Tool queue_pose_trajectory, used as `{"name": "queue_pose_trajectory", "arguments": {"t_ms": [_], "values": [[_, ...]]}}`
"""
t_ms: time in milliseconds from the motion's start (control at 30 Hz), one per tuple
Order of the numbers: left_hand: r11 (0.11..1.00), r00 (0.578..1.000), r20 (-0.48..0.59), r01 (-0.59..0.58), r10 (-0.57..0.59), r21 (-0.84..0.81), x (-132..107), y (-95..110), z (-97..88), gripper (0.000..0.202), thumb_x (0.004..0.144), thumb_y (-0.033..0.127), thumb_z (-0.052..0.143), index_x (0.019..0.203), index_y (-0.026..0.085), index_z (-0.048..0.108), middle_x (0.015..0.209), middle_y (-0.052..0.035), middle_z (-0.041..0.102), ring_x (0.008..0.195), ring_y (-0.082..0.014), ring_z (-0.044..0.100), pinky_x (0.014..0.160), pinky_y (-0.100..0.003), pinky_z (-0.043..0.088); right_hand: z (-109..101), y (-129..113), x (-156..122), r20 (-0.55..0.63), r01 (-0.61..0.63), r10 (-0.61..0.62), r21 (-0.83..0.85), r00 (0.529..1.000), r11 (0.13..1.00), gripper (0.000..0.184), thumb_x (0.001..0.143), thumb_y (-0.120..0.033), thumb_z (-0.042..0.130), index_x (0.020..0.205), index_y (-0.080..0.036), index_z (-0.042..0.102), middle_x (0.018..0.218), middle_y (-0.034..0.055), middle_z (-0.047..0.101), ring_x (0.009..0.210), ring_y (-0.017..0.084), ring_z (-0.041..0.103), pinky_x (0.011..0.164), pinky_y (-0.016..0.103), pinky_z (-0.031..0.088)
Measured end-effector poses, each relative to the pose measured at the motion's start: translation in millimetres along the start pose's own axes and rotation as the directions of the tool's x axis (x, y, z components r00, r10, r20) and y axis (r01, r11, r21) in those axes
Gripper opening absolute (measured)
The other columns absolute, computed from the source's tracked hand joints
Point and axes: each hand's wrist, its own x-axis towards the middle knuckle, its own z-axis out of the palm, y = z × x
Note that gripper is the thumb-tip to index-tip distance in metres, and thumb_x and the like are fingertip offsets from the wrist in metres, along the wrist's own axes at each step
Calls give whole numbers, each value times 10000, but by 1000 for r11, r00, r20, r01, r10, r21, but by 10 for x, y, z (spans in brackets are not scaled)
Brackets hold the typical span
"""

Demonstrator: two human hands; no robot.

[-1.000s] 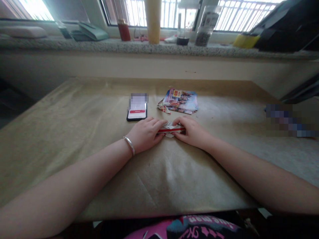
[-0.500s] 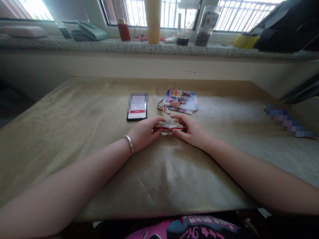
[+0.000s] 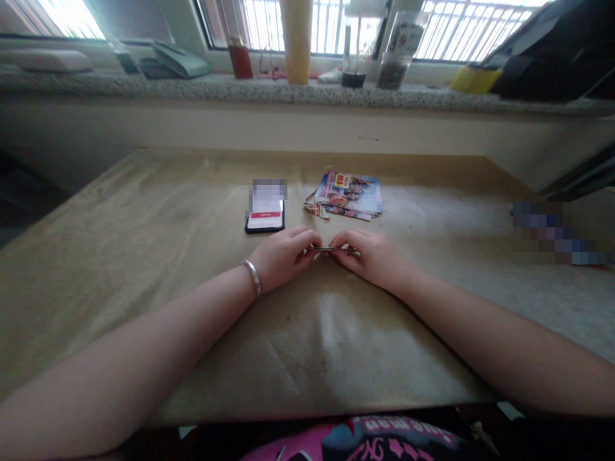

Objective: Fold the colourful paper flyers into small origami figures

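Note:
Between both hands is a piece of folded paper, seen nearly edge-on as a thin line over the table. My left hand, with a silver bangle at its wrist, pinches the paper's left end. At the right end, my right hand grips it between thumb and fingers. Most of the paper is hidden by the fingers. Just beyond the hands lies a stack of colourful printed sheets, with a small folded paper piece at its near left corner.
A phone with a lit screen lies left of the sheets. The table has a tan, creased cover. A blurred-out blue item is at the far right. Bottles and jars stand on the stone windowsill behind.
The folded paper showed its white folds and a red edge before; now it is flattened or turned to a thin edge. Both hands have closed in on its ends.

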Motion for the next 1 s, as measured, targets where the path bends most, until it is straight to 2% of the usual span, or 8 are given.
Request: {"name": "queue_pose_trajectory", "arguments": {"t_ms": [233, 367, 433, 533, 667, 1000], "values": [[997, 997, 74, -31, 36, -72, 9, -24, 21, 175, 917, 257, 480, 1019, 161, 584, 993, -63, 615, 897, -150, 596, 804, -272, 499, -13, -31, 5, 47, 60, -47, -312, 998, 948, 180, 904, -242, 450, 874, -180, 617, 941, 57, 707, 841, 176, 637, 671, 270, 396], [996, 998, 55, -33, 37, -85, 19, -28, 19, 192, 935, 235, 441, 973, 163, 614, 994, -67, 627, 909, -143, 603, 831, -275, 501, 2, -49, 12, 86, 109, -81, -407, 993, 907, 203, 927, -250, 436, 917, -178, 625, 974, 56, 706, 853, 183, 634, 661, 281, 378], [996, 997, 60, -37, 42, -77, 23, -36, 21, 176, 918, 250, 483, 972, 159, 625, 992, -69, 633, 900, -147, 607, 821, -276, 507, 13, -52, 17, 94, 122, -90, -434, 991, 892, 213, 937, -249, 425, 932, -179, 627, 976, 55, 704, 853, 184, 631, 660, 284, 375], [997, 995, 65, -78, 79, -26, 27, -61, 37, 153, 871, 240, 559, 976, 162, 640, 994, -66, 649, 917, -173, 609, 822, -300, 512, 25, -46, 23, 101, 148, -114, -451, 988, 880, 240, 954, -254, 405, 951, -183, 634, 977, 54, 704, 854, 182, 632, 660, 286, 382], [984, 986, 15, -169, 169, 47, 26, -91, 66, 147, 878, 184, 527, 931, 170, 664, 956, -48, 682, 986, -191, 600, 868, -322, 499, 17, -39, 25, 145, 206, -158, -421, 977, 883, 242, 951, -261, 432, 915, -173, 654, 970, 55, 714, 872, 181, 641, 663, 281, 414], [951, 966, 53, -258, 252, 173, -15, -73, 22, 214, 928, 195, 476, 906, 160, 686, 964, -44, 707, 864, -154, 617, 803, -286, 505, -37, 17, -6, 149, 305, -271, -302, 951, 903, 266, 935, -269, 456, 969, -194, 709, 1112, 42, 699, 973, 198, 642, 808, 318, 497]]}}
